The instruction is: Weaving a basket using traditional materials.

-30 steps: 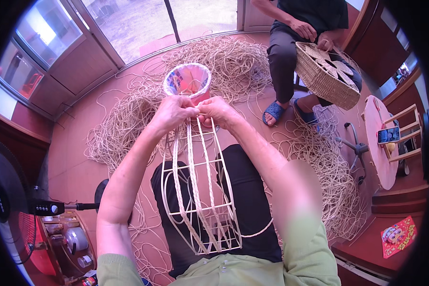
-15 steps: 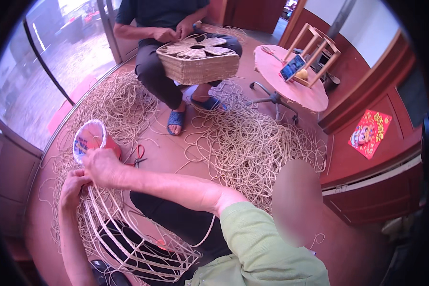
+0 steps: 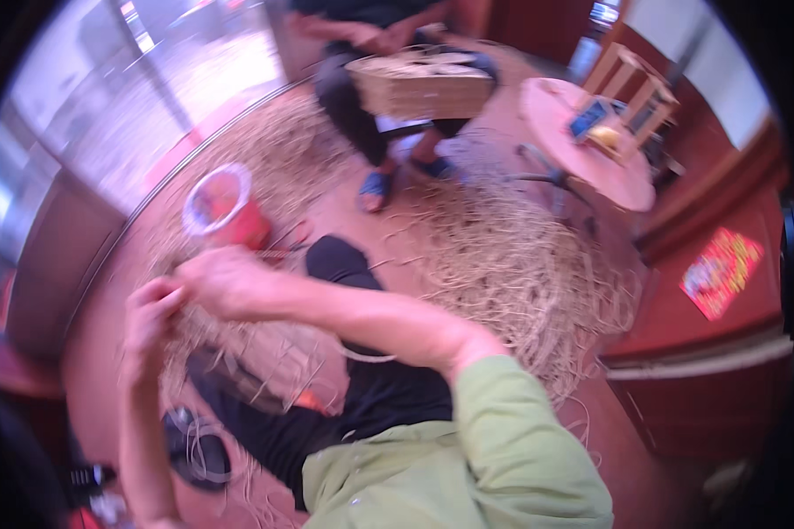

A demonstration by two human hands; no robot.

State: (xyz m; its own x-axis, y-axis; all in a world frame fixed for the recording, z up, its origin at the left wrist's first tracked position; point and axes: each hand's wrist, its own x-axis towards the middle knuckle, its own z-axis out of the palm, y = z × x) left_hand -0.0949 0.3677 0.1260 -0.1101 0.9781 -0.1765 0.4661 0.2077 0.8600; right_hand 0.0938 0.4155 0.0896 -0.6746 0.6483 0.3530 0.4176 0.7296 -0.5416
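Note:
My right hand [image 3: 225,284] reaches across my body, its fingers closed and meeting those of my left hand [image 3: 150,317]. Both are pinched together in front of the bucket, and blur hides what lies between the fingertips. Below them the pale cord is smeared, so the openwork cord frame seen earlier cannot be made out. One cord [image 3: 368,356] crosses my dark-trousered thigh. Just beyond my hands stands a red bucket [image 3: 250,231] with a white-lined rim. Beside it lies a red-handled cutting tool [image 3: 300,234], also blurred.
Opposite me a seated person holds a woven box-shaped piece [image 3: 423,95] on the lap. Heaped pale cord [image 3: 512,264] covers the floor to the right. A round pink table [image 3: 556,132] holds a phone [image 3: 588,120] and a wooden frame [image 3: 635,93]. Dark shoe [image 3: 198,454] at lower left.
The view has shifted, and the scene sits further right and is blurred. The cord frame that stretched from my hands over my lap no longer shows. My hands stay together.

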